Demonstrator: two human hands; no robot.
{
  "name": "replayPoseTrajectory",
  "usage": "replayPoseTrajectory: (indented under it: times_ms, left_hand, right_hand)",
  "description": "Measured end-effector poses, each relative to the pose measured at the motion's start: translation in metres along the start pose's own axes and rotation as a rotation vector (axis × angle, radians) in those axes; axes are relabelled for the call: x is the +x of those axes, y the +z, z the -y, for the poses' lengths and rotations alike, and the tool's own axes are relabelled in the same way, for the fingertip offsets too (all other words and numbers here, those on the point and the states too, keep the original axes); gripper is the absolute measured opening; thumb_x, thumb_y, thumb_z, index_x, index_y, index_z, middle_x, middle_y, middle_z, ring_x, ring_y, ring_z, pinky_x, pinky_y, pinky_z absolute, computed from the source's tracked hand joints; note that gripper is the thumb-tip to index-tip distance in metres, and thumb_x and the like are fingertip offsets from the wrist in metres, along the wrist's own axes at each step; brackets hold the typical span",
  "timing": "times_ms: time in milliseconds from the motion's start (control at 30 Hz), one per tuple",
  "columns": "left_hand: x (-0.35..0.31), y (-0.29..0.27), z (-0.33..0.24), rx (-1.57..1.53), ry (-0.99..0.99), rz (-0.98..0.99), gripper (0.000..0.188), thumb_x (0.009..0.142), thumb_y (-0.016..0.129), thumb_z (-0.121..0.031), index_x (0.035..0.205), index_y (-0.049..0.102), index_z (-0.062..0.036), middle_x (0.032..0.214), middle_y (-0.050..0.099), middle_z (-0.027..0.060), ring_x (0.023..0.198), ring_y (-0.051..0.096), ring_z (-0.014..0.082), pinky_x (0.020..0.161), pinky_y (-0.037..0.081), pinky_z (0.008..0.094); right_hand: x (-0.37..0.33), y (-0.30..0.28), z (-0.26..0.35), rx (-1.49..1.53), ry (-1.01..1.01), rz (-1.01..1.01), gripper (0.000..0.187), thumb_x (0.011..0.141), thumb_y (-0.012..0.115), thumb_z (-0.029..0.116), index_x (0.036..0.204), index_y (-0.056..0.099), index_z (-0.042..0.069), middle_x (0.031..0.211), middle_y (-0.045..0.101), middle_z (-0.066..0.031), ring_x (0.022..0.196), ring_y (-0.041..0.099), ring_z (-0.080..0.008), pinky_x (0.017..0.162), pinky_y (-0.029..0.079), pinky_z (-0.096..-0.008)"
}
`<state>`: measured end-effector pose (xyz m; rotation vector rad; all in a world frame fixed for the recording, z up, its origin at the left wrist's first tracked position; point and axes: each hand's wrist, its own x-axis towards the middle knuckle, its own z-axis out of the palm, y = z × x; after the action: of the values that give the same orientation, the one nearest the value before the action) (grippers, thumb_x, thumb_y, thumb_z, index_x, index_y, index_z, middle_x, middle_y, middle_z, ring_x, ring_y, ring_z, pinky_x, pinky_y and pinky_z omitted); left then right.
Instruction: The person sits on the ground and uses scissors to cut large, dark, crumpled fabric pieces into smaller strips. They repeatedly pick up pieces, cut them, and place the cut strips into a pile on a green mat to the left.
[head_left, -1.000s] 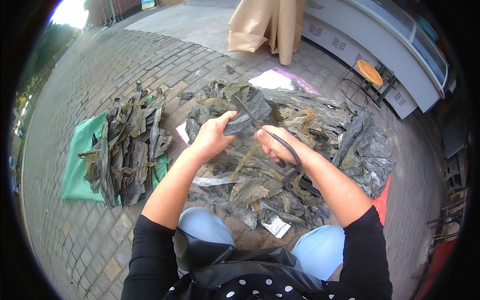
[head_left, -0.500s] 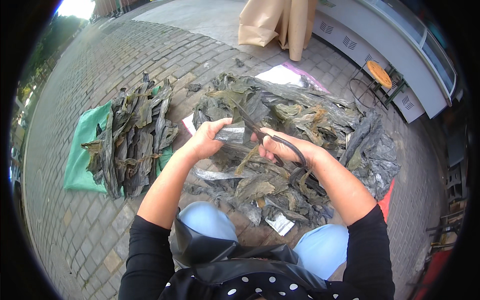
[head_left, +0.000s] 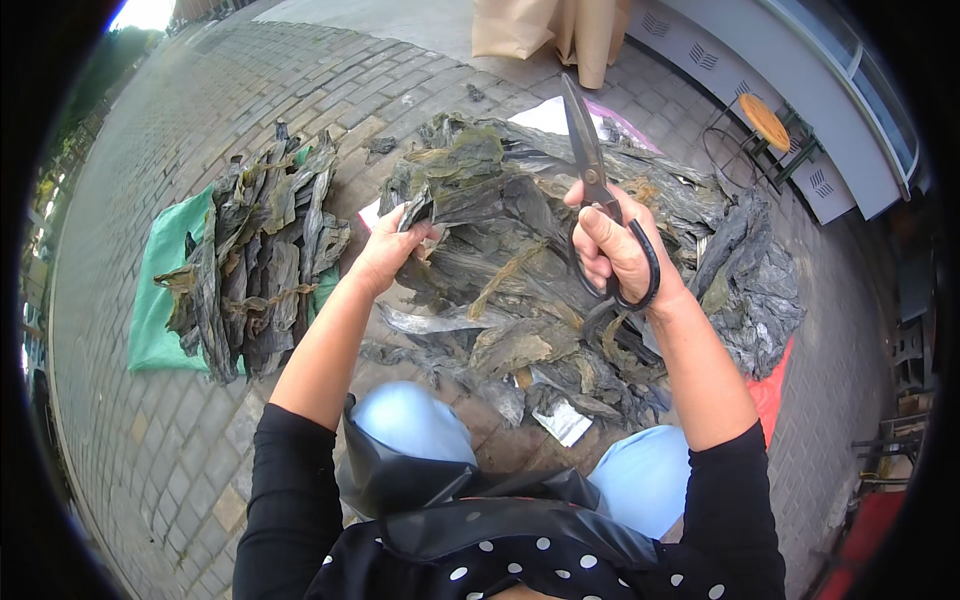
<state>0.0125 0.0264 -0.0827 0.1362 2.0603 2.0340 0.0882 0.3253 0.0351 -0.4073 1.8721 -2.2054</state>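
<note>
Dark green-grey dried kelp [head_left: 520,260] lies heaped in front of my knees. At the heap's left side my left hand [head_left: 393,250] is closed on the folded end of a kelp strip [head_left: 418,207]. My right hand [head_left: 622,245] holds a pair of black-handled scissors [head_left: 588,150] over the heap, its fingers wrapped round the handles. The blades point away from me and look closed, apart from the kelp in my left hand. Farther left, long kelp strips [head_left: 265,260] lie side by side on a green woven sack [head_left: 160,300].
Brick paving [head_left: 190,440] surrounds the piles. Large brown paper [head_left: 520,25] hangs at the far side. A round wooden stool [head_left: 764,122] stands by a white counter [head_left: 800,60] at the far right. Something red [head_left: 770,395] shows beneath the heap's right edge.
The scissors have moved away from the kelp in my left hand, rightward and up, and now point away from me. My left hand has shifted left with its kelp, its grip turned.
</note>
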Motion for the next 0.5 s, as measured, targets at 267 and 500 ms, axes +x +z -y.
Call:
replayPoseTrajectory:
  times_ms: [267,500]
  left_hand:
    - [0.028,0.051,-0.01,-0.327,0.261,0.081,0.042,0.086,0.063,-0.006,0.126,0.051,-0.0065,0.109,0.058,-0.0004,0.099,0.054,0.0115,0.09,0.043,0.0284]
    - [0.043,0.099,-0.036,-0.259,0.51,0.0,0.048,0.08,0.073,-0.01,0.12,0.048,-0.0012,0.109,0.059,0.0071,0.1,0.054,0.0122,0.089,0.044,0.0271]
  right_hand:
    - [0.043,-0.064,-0.056,-0.885,-0.132,-0.42,0.048,0.083,0.068,0.01,0.127,0.048,0.005,0.075,0.059,-0.0035,0.067,0.053,-0.0106,0.064,0.046,-0.0267]
    - [0.131,0.017,-0.095,-0.543,-0.416,-0.182,0.025,0.089,0.056,0.015,0.11,0.056,0.001,0.097,0.065,-0.0088,0.095,0.06,-0.0196,0.085,0.047,-0.032]
